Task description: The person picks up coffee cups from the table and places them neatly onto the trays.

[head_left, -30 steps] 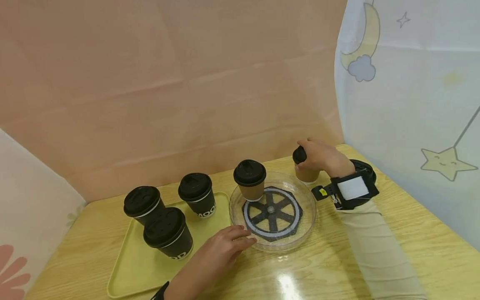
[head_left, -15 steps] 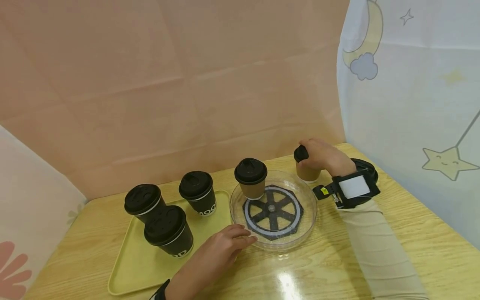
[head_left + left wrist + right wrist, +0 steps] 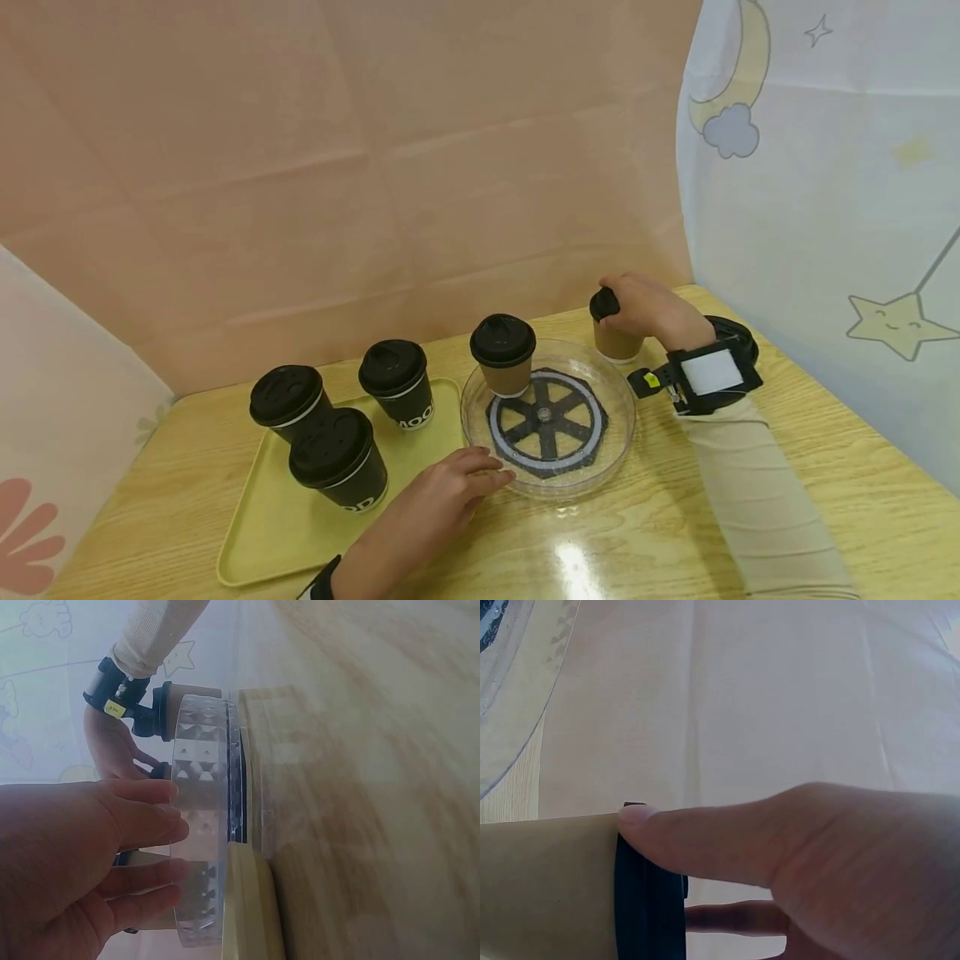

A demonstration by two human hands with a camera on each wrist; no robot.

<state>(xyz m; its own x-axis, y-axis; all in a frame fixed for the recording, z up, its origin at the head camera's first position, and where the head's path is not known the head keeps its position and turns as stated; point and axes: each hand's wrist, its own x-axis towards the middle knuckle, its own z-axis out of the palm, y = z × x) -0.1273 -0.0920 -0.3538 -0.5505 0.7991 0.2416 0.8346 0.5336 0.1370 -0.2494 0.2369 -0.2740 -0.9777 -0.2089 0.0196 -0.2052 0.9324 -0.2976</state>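
Note:
My right hand (image 3: 652,308) grips a brown paper cup (image 3: 617,343) by its black lid (image 3: 604,303), at the back right of the table. In the right wrist view my thumb (image 3: 705,840) presses against the lid's edge, with the brown cup wall (image 3: 547,889) beside it. My left hand (image 3: 450,492) has its fingers at the near left rim of a clear round turntable (image 3: 626,425). The left wrist view has those fingers (image 3: 150,814) against its faceted side. Another brown cup (image 3: 506,379) with a black lid stands upright on the turntable's back left part.
On the left lies a yellow tray (image 3: 277,533) bearing black lidded cups: a near one (image 3: 348,467), a back left one (image 3: 292,404) and a back right one (image 3: 397,383). Behind my right wrist another black lid (image 3: 735,337) shows. Curtains enclose the wooden table (image 3: 637,542).

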